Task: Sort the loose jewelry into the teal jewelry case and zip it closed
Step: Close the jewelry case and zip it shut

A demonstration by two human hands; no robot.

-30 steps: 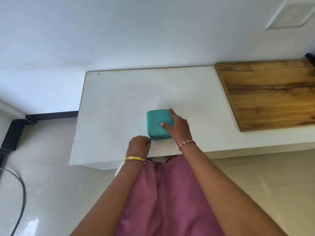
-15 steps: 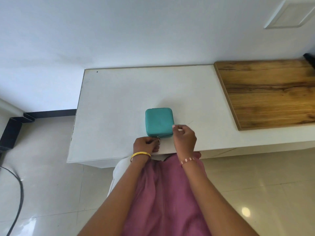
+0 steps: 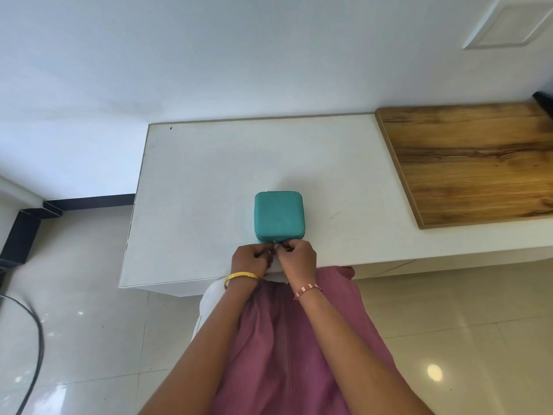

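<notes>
Teal jewelry case lid down | right hand fingers pinch zipper pull | left hand fingers curled, grasp unclear

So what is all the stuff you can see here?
jewelry case: one, teal, lid down, on the white table near its front edge
zipper pull: one, silvery, front of the case
table: one, white
wooden board: one, brown, right end of the table
cable: one, black, on the floor, left
bangle: one, gold, left wrist
bracelet: one, red and white, right wrist
left hand: curled at the case front
right hand: pinching by the zipper pull
</notes>
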